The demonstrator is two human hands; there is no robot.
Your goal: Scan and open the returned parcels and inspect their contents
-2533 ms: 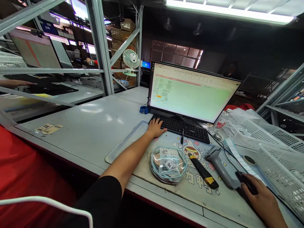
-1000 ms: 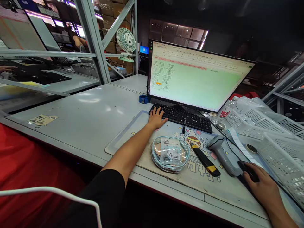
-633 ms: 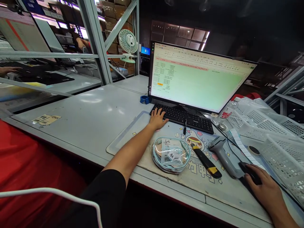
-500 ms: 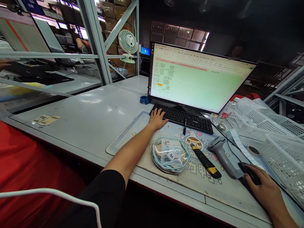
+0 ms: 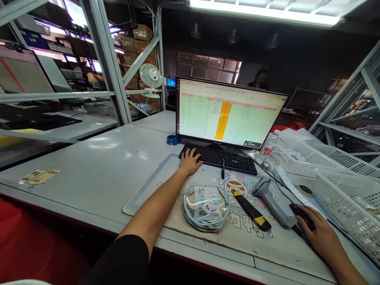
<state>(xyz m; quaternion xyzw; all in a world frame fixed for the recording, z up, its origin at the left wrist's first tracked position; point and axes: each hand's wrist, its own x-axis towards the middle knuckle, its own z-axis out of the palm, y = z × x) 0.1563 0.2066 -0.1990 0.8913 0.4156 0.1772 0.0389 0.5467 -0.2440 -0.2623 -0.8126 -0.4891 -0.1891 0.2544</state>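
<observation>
Left hand (image 5: 189, 164) spreads on the keyboard (image 5: 234, 161); right hand (image 5: 320, 231) cups the mouse (image 5: 303, 217); between them, a packet tag (image 5: 208, 208) shows "A".

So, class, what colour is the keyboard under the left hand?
The keyboard is black, best seen in the head view.

Grey desk (image 5: 97, 170), mat (image 5: 234, 233), keyboard (image 5: 233, 160), labels (image 5: 41, 177)

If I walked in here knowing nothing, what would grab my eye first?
Probably the bright monitor behind the black keyboard, with an orange column down its pale green screen. Next, perhaps, the shiny clear package lying on the cartoon desk mat, and the black-and-yellow utility knife just right of it.
</observation>
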